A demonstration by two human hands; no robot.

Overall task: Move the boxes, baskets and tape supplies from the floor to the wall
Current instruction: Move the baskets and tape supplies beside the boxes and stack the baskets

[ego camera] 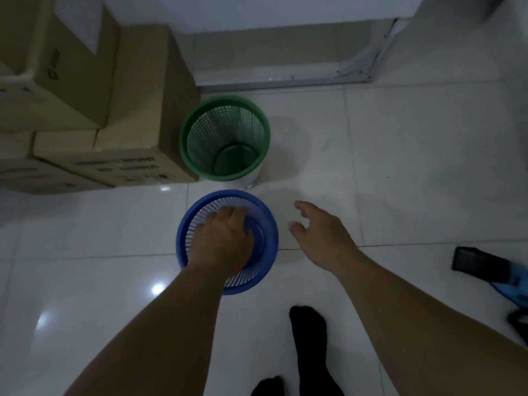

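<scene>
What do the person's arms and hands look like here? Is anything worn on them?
The left forearm and the right forearm are bare to the frame's edge; no sleeve shows. The left hand and the right hand wear no gloves. I see no watch, bracelet or ring on the visible sides.

Glossy white tiled floor [428, 167] with bright glints meets a pale wall [257, 10].

I log stacked cardboard boxes [85, 110] at left, against the wall [257, 12], with the far mesh basket [225, 138] just right of them. The near mesh basket [268, 244] sits before it on the floor [414, 167]. My left hand [223, 241] is inside it, my right hand [320, 232] just right.
</scene>
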